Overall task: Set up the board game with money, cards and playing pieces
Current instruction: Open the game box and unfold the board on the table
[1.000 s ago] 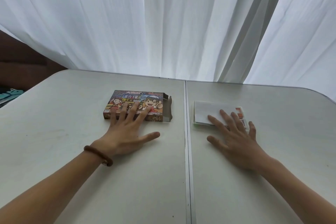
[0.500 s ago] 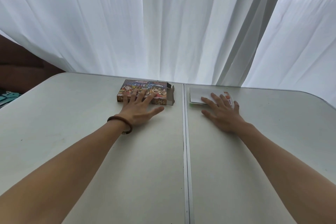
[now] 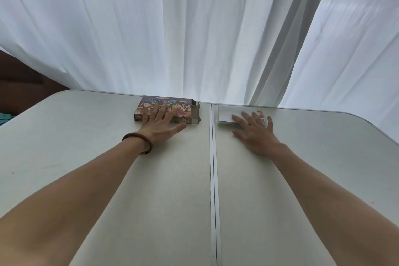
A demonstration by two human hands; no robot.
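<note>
A small colourful game box (image 3: 151, 103) with cartoon figures lies flat near the table's far edge, its right end flap open. My left hand (image 3: 162, 125) lies flat on it with straight, spread fingers and wears a brown bracelet at the wrist. Right of the table's centre seam lies a folded white paper stack (image 3: 226, 113) with a red-printed edge. My right hand (image 3: 253, 130) rests on that stack, fingers straight and spread. Both arms are stretched far forward.
The pale table (image 3: 108, 179) has a centre seam (image 3: 213, 179) running front to back. White curtains (image 3: 194, 28) hang just behind the far edge. A dark seat and a teal object (image 3: 5, 117) sit at the far left.
Both hands have slid the box and the paper stack away from me, up to the table's far edge. My arms have stretched out.
</note>
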